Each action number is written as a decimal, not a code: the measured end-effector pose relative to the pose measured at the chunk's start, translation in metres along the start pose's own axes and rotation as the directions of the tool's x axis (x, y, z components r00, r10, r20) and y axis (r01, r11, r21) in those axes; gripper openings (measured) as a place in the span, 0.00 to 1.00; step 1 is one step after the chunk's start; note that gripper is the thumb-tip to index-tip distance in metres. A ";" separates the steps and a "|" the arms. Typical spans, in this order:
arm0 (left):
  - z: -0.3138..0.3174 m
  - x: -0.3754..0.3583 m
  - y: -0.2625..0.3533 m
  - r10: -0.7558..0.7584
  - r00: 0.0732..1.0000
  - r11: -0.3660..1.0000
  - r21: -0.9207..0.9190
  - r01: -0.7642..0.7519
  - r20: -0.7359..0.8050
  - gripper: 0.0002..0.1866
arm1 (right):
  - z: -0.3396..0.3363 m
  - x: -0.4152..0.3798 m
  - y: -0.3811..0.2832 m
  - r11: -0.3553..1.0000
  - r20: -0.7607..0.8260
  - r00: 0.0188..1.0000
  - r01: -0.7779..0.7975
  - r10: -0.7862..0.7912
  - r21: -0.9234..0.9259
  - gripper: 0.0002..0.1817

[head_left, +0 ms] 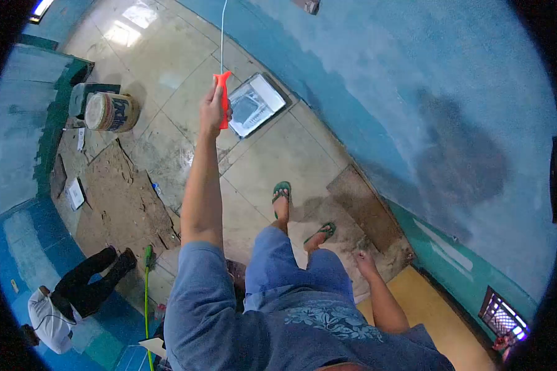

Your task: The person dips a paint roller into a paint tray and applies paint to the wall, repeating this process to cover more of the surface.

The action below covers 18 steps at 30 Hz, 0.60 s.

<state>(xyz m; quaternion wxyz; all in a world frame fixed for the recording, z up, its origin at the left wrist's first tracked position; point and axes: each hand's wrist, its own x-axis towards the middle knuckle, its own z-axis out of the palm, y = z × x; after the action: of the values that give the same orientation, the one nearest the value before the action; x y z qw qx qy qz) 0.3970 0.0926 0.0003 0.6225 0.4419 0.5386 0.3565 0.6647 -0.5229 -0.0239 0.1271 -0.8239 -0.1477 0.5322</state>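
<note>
The left arm is stretched forward, nearly straight at the elbow, and an orange handle [224, 93] is gripped in the left hand [212, 110], with the fingers wrapped closed around it and the thumb laid along its side. From the handle's far end a thin metal rod [223, 40] is pointed away, and its tip is cut off by the far edge of the view. Just to the right of the handle, a tray [269, 93] is seen lying on the floor. The right arm is bent and kept low at the near right, with the right hand [366, 264] held beside the thigh; its fingers appear loosely curled, but how far they are open, and whether anything is held, cannot be told. To the far left a bucket [119, 112] is seen, with a brown sheet [114, 201] spread nearer on the floor. At the near left another person [54, 321] is seen, with a green pole [146, 300] placed between that person and the left sleeve.
</note>
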 end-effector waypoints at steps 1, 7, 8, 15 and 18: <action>0.007 -0.014 -0.016 -0.005 1.000 1.000 0.001 0.005 0.006 0.22 | 0.005 0.002 0.017 0.998 -0.002 0.999 0.049 -0.049 -0.033 0.12; 0.059 -0.173 -0.113 -0.154 0.984 0.988 0.021 0.153 0.088 0.19 | 0.020 0.007 0.066 0.991 0.017 0.996 0.093 -0.092 -0.098 0.13; 0.070 -0.206 -0.148 -0.084 0.995 0.995 -0.047 0.086 0.049 0.15 | 0.020 0.006 0.065 0.992 0.021 0.996 0.090 -0.088 -0.094 0.13; 0.105 -0.427 -0.150 -0.282 0.897 0.957 0.037 0.287 0.339 0.13 | 0.009 0.006 0.071 0.999 0.053 0.998 0.017 -0.015 -0.030 0.16; 0.111 -0.459 -0.157 -0.397 0.829 0.900 -0.011 0.436 0.394 0.16 | 0.007 0.009 0.103 0.995 0.036 0.995 0.097 -0.096 -0.037 0.14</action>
<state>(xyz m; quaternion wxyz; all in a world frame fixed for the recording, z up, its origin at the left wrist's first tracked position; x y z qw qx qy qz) 0.4256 -0.4034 0.0203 0.7993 0.3426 0.4717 0.1458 0.6728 -0.6146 -0.0719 0.1339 -0.8088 -0.1998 0.5367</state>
